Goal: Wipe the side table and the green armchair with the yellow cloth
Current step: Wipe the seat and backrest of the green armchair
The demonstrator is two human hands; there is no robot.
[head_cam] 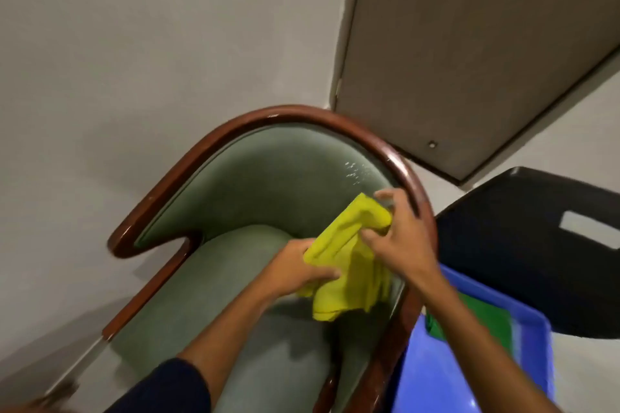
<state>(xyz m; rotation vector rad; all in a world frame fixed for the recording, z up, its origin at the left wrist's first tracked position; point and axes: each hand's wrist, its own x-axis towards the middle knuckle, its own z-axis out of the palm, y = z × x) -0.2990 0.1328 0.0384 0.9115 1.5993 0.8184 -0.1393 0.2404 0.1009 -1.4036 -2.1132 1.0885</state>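
The green armchair (pixel 255 184) with a curved dark wooden frame fills the middle of the view, seen from above. The yellow cloth (pixel 349 261) hangs bunched over the inside of its right arm. My left hand (pixel 295 270) grips the cloth's lower left part. My right hand (pixel 399 235) holds its upper end against the padded inner side, just below the wooden rail. Small wet droplets glisten on the upholstery above the cloth. A dark side table (pixel 523 245) stands to the right of the chair.
A blue plastic tub (pixel 436 375) with a green cloth (pixel 483 322) inside sits on the table's near part. A white label lies on the tabletop. A grey wall is on the left, and a closed door (pixel 469 43) stands behind the chair.
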